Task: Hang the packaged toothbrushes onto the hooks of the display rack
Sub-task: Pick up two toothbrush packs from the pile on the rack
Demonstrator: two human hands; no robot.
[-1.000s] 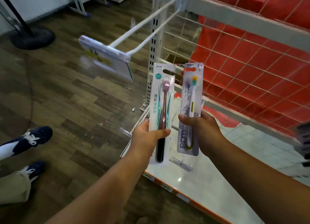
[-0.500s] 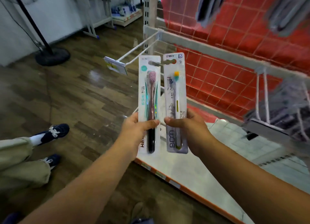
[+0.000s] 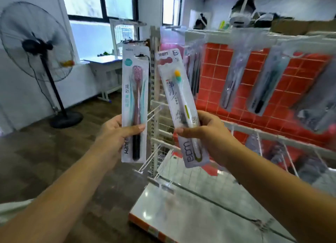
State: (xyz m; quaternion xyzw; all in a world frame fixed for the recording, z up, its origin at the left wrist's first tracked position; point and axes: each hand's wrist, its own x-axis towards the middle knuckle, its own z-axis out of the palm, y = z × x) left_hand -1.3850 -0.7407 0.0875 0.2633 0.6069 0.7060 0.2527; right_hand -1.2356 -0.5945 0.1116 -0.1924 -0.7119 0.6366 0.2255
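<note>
My left hand (image 3: 116,133) grips a packaged toothbrush with a pink head and dark handle (image 3: 135,89), held upright in front of the rack's white post (image 3: 153,104). A packaged white toothbrush with a yellow and green head (image 3: 179,97) is pinched by my right hand (image 3: 205,133) and tilts with its top to the left. Both packs are lifted level with the upper hooks. Several packaged toothbrushes (image 3: 234,75) hang blurred from the top rail (image 3: 216,32) on the right. Bare white hooks (image 3: 154,110) stick out lower down on the post.
The rack has a red grid back (image 3: 218,82) and a shiny white base shelf (image 3: 181,202) with an orange edge. A black standing fan (image 3: 36,48) is at the left by the wall. A white table (image 3: 105,66) stands under the windows. The floor is dark wood.
The view has swung upward from the floor to the upper rack. Both hands have risen with their packs, and the right pack has tilted to the left.
</note>
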